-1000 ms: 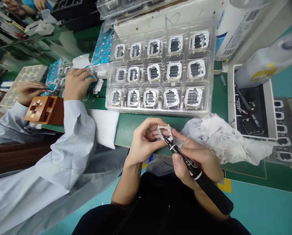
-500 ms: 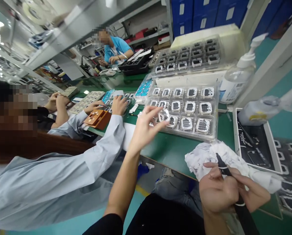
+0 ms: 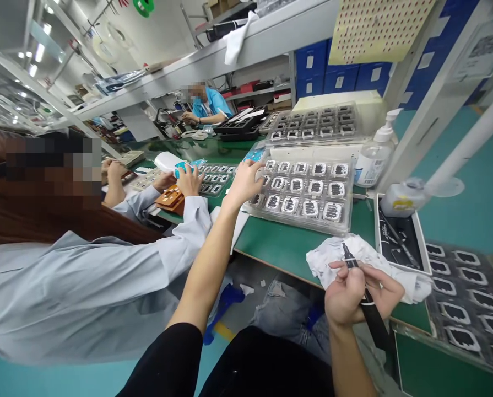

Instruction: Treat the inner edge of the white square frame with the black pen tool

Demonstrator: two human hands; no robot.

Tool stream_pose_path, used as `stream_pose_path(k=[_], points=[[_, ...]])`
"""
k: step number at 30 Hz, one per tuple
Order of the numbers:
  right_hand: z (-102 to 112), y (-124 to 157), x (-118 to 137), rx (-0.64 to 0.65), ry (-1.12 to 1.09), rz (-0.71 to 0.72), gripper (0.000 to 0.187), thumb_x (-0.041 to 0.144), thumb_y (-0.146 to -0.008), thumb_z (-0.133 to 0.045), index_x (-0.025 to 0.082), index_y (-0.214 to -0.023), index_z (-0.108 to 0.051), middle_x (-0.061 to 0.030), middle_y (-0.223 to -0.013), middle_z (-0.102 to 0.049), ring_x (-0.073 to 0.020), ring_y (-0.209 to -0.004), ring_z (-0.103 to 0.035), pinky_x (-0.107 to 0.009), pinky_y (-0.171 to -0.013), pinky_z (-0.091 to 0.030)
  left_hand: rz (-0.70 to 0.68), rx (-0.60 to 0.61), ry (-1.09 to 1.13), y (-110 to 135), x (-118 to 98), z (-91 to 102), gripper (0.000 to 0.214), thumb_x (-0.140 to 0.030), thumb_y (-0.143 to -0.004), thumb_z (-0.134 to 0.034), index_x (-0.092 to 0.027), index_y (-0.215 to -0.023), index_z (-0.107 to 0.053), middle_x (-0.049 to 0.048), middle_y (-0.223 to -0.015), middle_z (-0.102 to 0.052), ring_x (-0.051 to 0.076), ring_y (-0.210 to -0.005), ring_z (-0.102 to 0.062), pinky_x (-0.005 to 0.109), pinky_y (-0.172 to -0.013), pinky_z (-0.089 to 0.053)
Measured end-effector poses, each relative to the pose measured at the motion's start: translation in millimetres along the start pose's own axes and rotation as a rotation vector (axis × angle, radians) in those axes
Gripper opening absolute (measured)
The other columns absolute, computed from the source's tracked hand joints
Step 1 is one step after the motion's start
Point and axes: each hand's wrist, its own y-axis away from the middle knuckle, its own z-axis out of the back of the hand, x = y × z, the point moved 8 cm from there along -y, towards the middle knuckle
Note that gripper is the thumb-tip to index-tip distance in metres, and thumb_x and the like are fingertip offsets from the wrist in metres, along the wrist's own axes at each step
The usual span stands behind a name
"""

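Note:
My left hand (image 3: pixel 245 184) reaches over the left edge of a clear plastic tray (image 3: pixel 299 220). Thumb and fingers are bent towards each other beside the leftmost column; what sits between the fingertips I cannot make out. In the tray's pockets lie rows of small square white-rimmed parts (image 3: pixel 310 208) with dark centres. My right hand (image 3: pixel 356 298), palm up, grips a black pen-shaped tool (image 3: pixel 349 258) with a narrow tip pointing up and away from me. Beneath it a crumpled white cloth (image 3: pixel 324 259) lies on the green bench (image 3: pixel 271 237).
A second tray of parts (image 3: pixel 308 132) stands behind. On the right are a pump bottle (image 3: pixel 374 157), a white-rimmed box (image 3: pixel 423 259) with tools and a grey bottle (image 3: pixel 403 198), and another parts tray (image 3: pixel 469 303). Beside me on the left, a co-worker's grey sleeve (image 3: pixel 118 286) stretches across.
My left hand has moved away from me to the tray's left side; the white ring-like frame at its fingertips no longer shows clearly. My right hand still holds the black tool. The view has shifted.

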Motion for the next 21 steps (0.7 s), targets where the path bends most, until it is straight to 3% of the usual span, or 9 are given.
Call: stream_pose_path(k=[3,6,11,14,18,21], points=[[0.2,0.4,1.5,0.002,0.019,0.011,0.034,0.042,-0.094,-0.085,0.027,-0.100,-0.055,0.0095,-0.072,-0.057,-0.0171,-0.052,-0.063,-0.035,-0.053,-0.061,-0.035,-0.009,0.033,6.2,-17.9,-9.9,0.051,-0.026,-0.111,-0.061,-0.014,-0.159,-0.072,0.0222,-0.157,-0.069,0.039,-0.150,-0.061,0.054,-0.135,-0.044],[0.3,-0.1,3.9,0.002,0.030,0.026,0.034,0.043,-0.093,-0.086,0.026,-0.100,-0.057,0.0095,-0.071,-0.058,-0.0175,-0.051,-0.064,-0.035,-0.053,-0.061,-0.026,0.042,0.066,0.3,-26.9,-22.1,0.035,-0.030,-0.109,-0.067,-0.014,-0.136,-0.083,0.0203,-0.131,-0.080,0.038,-0.131,-0.072,0.050,-0.124,-0.053],[-2.1,-1.0,2.3,0.000,0.044,0.026,0.033,0.045,-0.094,-0.086,0.025,-0.093,-0.060,0.0084,-0.070,-0.058,-0.0177,-0.051,-0.064,-0.035,-0.053,-0.060,0.001,0.076,0.152,-28.0,-25.4,-23.2,0.023,-0.024,-0.087,-0.092,-0.016,-0.108,-0.085,0.0125,-0.103,-0.082,0.035,-0.110,-0.077,0.043,-0.107,-0.058],[-4.1,-0.3,-1.1,0.008,0.068,0.010,0.034,0.046,-0.095,-0.086,0.024,-0.088,-0.061,0.0081,-0.066,-0.057,-0.0187,-0.052,-0.065,-0.035,-0.055,-0.059,-0.009,0.054,0.237,-35.7,-27.3,-19.8,0.023,-0.018,-0.078,-0.096,-0.019,-0.093,-0.078,0.0080,-0.097,-0.080,0.031,-0.101,-0.075,0.041,-0.100,-0.059],[-3.0,0.5,-2.5,0.000,0.113,0.011,0.036,0.049,-0.094,-0.087,0.024,-0.090,-0.062,0.0082,-0.066,-0.057,-0.0201,-0.051,-0.064,-0.036,-0.055,-0.058,-0.048,-0.039,0.393,-17.3,-41.0,-15.0,0.018,-0.012,-0.089,-0.082,-0.021,-0.094,-0.068,0.0047,-0.097,-0.080,0.024,-0.099,-0.075,0.036,-0.098,-0.058],[-2.5,0.3,-4.4,0.019,0.139,0.001,0.037,0.051,-0.096,-0.088,0.025,-0.091,-0.062,0.0075,-0.067,-0.057,-0.0215,-0.053,-0.065,-0.038,-0.056,-0.060,-0.042,-0.124,0.560,22.2,-53.5,-18.4,0.013,-0.028,-0.106,-0.074,-0.022,-0.110,-0.063,0.0067,-0.106,-0.082,0.022,-0.103,-0.079,0.033,-0.094,-0.060]])
